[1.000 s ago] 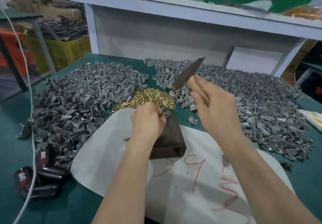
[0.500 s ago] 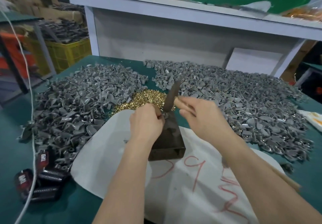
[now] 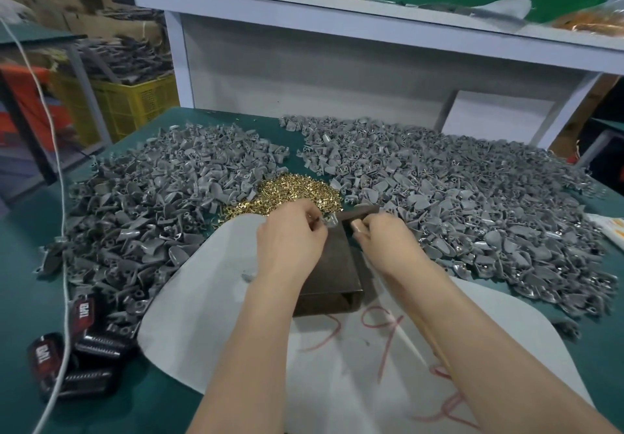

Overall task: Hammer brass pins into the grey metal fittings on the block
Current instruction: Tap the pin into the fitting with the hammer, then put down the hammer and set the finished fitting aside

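Observation:
A dark brown block [image 3: 337, 266] lies on a white sheet [image 3: 209, 302]. At its far end my left hand [image 3: 289, 236] pinches a grey metal fitting [image 3: 330, 221] against the block. My right hand [image 3: 385, 243] grips a hammer; its dark head [image 3: 361, 213] is down at the block's far end beside the fitting, and its wooden handle [image 3: 437, 352] runs back under my forearm. A heap of brass pins [image 3: 297, 194] lies just beyond my left hand. Whether a pin sits in the fitting is hidden by my fingers.
Big piles of grey fittings cover the green table on the left [image 3: 152, 204] and on the right [image 3: 472, 200]. Black clips [image 3: 77, 362] and a white cable [image 3: 62, 197] lie at the near left. A white shelf unit [image 3: 304, 62] backs the table; a yellow crate [image 3: 131, 102] stands far left.
The hammer head was raised above the piles a second ago; my right hand has swung it down to the block's far end. My left hand stayed at the fitting.

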Tool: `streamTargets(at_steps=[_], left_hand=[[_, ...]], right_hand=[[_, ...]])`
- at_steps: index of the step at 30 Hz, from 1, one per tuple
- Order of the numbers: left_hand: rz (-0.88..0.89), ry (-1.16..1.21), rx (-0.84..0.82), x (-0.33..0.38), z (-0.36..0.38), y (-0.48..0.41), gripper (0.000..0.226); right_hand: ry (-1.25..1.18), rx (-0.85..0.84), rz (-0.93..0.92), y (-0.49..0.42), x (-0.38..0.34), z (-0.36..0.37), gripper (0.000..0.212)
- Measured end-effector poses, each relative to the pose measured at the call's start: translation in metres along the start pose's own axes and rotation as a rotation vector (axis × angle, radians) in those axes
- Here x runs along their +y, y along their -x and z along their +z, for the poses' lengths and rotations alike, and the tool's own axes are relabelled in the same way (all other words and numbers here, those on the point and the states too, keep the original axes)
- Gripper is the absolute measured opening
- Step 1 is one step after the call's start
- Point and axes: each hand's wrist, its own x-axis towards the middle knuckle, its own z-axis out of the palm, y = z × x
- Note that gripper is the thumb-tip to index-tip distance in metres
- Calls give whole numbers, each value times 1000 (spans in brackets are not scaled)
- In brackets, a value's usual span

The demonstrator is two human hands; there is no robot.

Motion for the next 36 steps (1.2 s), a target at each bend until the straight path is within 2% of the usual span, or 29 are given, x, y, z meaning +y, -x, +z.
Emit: streamTargets(at_steps=[3,6,8,9,10,11,13,14,15,16,17,19,21,22,24,26,29,33,36], left_hand=[[6,39,16,0,2,0,10],[20,108,44,0,3,-1,9],[41,167,51,2,4,-1,10],[47,212,59,2,4,-1,11],[44,265,74,2,4,-1,15],[29,320,98,3,3,-2,22],[-22,433,187,2,0,-4,34],[-53,498,251,2,-2,-5,33],[-86,576,322,2,-3,-6,29],[-123,664,395,2,-6,-6,25],[-166,752,466,1,-8,-7,23],[-272,918,592,-4,-12,-10,22],[-376,1083,684,-10,-16,-13,21],[-420,1149,714,-13,-17,-14,21],[-483,1239,752,-16,-18,-17,20],[-511,1268,772,-18,-18,-18,22],[-500,1280,772,-17,-16,-19,23],[-524,1288,738,-17,-14,-19,23],[-537,1289,726,-15,-17,-18,23]], right_hand=[[33,-5,-22,1,0,-10,23],[-314,121,-167,4,-6,-32,27],[-507,-9,-314,8,-17,-43,18],[-524,-71,-352,7,-22,-44,11],[-521,-46,-348,4,-24,-45,11],[-548,62,-312,-3,-24,-46,13],[-629,392,-91,-25,-15,-55,15],[-657,481,35,-37,-11,-59,32],[-628,463,153,-47,-8,-60,52],[-527,368,223,-55,-9,-58,67],[-407,266,216,-60,-18,-52,74],[-259,147,6,-63,-46,-35,68],[-222,65,-287,-62,-83,-21,51],[-186,7,-377,-64,-100,-13,45],[-63,-125,-455,-69,-130,0,44],[71,-218,-418,-73,-150,13,43],[86,-140,-347,-76,-157,22,31],[20,-82,-356,-75,-153,28,15],[-93,-63,-342,-73,-149,31,16]])
